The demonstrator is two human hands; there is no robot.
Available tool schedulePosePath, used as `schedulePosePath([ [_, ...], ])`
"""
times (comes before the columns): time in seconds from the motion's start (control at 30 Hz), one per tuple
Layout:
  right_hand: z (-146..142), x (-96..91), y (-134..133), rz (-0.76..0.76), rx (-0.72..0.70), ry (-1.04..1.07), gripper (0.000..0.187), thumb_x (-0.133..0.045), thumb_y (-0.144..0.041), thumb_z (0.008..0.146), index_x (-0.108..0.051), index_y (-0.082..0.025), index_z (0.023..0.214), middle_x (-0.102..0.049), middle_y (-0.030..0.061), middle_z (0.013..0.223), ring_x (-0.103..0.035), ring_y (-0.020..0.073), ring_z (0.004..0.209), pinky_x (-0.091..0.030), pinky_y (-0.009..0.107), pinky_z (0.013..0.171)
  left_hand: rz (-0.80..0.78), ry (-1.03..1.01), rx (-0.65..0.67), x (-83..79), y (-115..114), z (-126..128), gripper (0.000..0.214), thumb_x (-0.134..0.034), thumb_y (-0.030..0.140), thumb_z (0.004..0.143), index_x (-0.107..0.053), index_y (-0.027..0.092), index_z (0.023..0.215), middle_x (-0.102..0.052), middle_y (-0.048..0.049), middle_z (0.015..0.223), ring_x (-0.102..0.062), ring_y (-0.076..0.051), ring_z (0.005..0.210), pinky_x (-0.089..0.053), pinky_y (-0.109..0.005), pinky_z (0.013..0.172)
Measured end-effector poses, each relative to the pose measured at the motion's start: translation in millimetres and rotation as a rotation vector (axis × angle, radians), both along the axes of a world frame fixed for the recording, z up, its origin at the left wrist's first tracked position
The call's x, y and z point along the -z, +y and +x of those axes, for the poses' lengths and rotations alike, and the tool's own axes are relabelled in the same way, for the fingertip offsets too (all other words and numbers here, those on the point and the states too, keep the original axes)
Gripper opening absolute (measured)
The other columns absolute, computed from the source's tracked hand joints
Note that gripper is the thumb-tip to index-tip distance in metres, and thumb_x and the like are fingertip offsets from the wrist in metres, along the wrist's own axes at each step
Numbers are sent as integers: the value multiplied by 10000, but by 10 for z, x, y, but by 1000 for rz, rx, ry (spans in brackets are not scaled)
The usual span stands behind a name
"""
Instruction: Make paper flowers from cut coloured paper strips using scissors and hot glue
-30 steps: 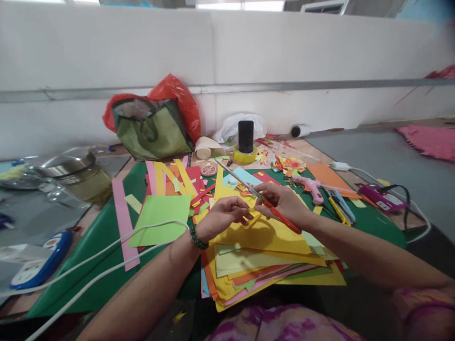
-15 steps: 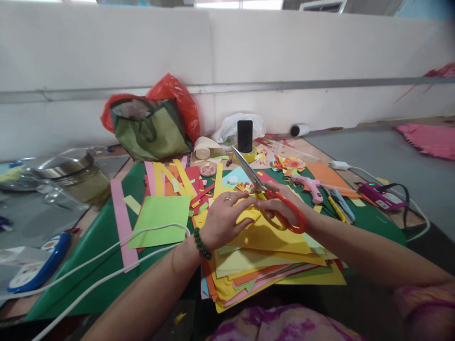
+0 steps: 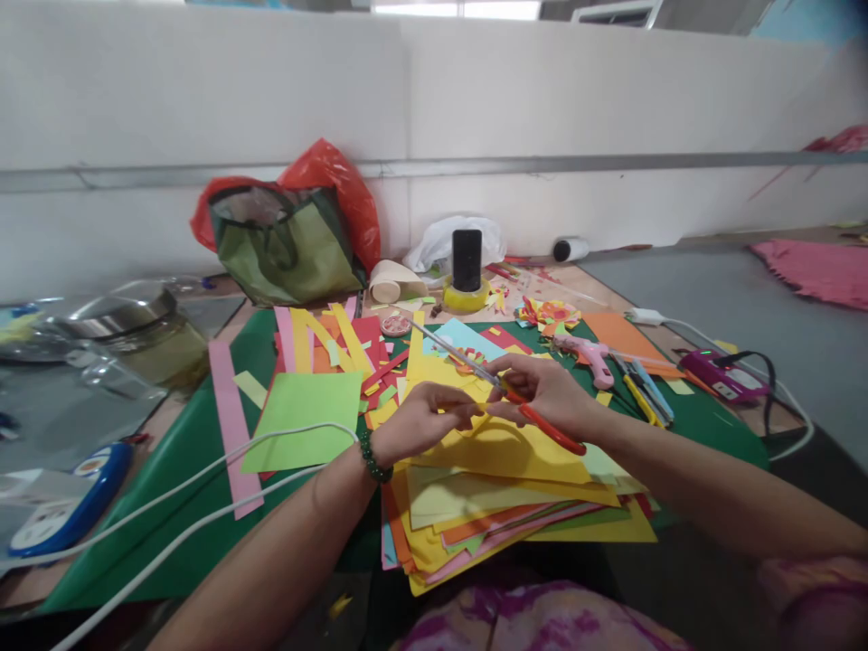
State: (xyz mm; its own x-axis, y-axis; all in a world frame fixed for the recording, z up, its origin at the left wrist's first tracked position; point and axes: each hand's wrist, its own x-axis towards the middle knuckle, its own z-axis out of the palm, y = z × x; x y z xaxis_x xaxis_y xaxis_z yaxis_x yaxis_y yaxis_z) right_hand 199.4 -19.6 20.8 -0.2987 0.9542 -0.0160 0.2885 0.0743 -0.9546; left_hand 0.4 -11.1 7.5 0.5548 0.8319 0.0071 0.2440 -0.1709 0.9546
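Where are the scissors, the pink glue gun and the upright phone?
Scissors [image 3: 475,366]: head view, on the metal blades.
Pink glue gun [image 3: 595,355]: head view, on its body.
Upright phone [image 3: 467,259]: head view, middle of its dark screen.

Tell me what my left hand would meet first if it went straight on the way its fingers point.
Probably your right hand, which holds the scissors just across from your left hand's fingertips, though depth between them is unclear in this one view.

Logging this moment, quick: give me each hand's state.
Left hand: fingers closed; whether they pinch anything cannot be told.
Right hand: closed, holding scissors.
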Motion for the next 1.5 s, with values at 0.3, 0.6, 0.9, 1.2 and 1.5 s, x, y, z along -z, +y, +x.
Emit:
schedulePosePath([
  [0.3, -50, -21, -64, 8, 5, 29, 379, -726, -294, 637, -552, -182, 955, -601, -34, 624, -513, 103, 484, -459, 226, 426, -305, -268, -147, 104, 66, -15, 224, -815, 333, 618, -707, 144, 670, -656, -24, 625, -578, -119, 599, -465, -245, 626],
  [0.6, -116, -56, -60, 35, 102, 60, 439, -769, -372, 631, -539, -191, 959, -583, -55, 624, -475, 75, 449, -462, 217, 407, -518, -495, -213, 123, 37, 54, 381, -874, 328, 552, -729, 140, 850, -666, -1, 665, -585, -81, 592, -490, -223, 647],
  [0.9, 97, 28, -56, 153, -114, -26, 467, -658, -550, 765, -542, -214, 1066, -604, 27, 857, -564, 148, 691, -509, 277, 613, -403, -447, -261, 157, 86, 7, 374, -853, 449, 570, -714, 139, 727, -715, -39, 707, -641, -127, 614, -541, -286, 692],
  [1.2, 611, -169, -400, 178, -147, -510, 733, -498, -749, 786, -562, -224, 1293, -652, 101, 952, -612, 262, 835, -506, 340, 718, -454, -527, -294, 119, 115, -53, 381, -835, 447, 619, -701, 133, 786, -754, -61, 795, -700, -160, 719, -544, -305, 778],
  [1.5, 596, -135, -510, 166, -257, -613, 714, -492, -708, 810, -588, -190, 1292, -639, 84, 787, -634, 265, 771, -512, 349, 713, -447, -491, -241, 118, 77, -15, 390, -810, 469, 640, -719, 119, 787, -764, -121, 889, -714, -192, 770, -534, -303, 768],
])
